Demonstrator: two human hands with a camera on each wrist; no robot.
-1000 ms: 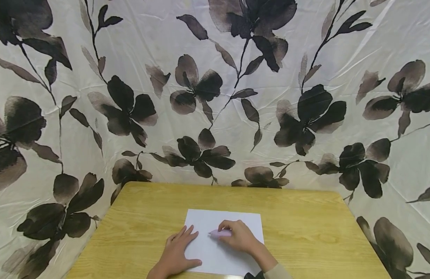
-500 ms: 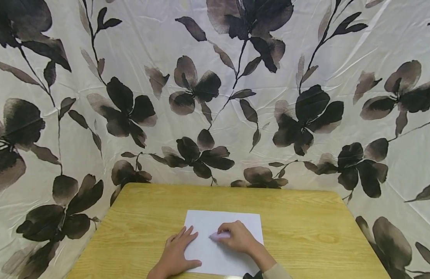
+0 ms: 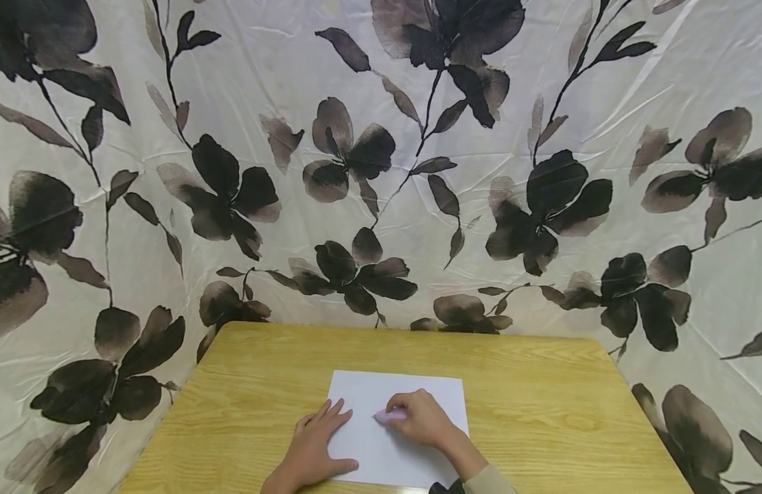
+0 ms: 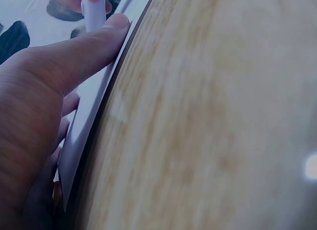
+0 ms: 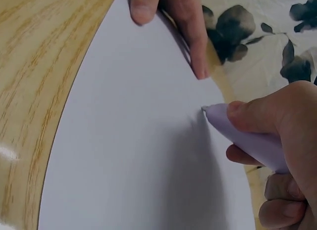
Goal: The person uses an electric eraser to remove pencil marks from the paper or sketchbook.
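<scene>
A white sheet of paper [image 3: 362, 387] lies near the front of the table. My left hand [image 3: 313, 444] rests on its left side with fingers spread; in the left wrist view the thumb [image 4: 84, 57] lies along the sheet's edge. My right hand [image 3: 423, 422] grips a stout lilac pen-shaped tool [image 5: 250, 141] with a small, pale pointed tip, its thumb on one side. The tip is right at the paper's surface and points left, toward the left hand. No mark shows on the sheet. The back end of the tool is hidden in the palm.
The yellow wood-grain table [image 3: 529, 391] runs out to both sides and behind the sheet. A white cloth [image 3: 282, 233] with dark flowers hangs close behind and beside it. A small black thing [image 3: 447, 488] shows by the right forearm, at the bottom edge.
The right hand's lilac tool has shifted slightly, its tip moving a little to the right and nearer across the paper. The left hand and the sheet stay in place.
</scene>
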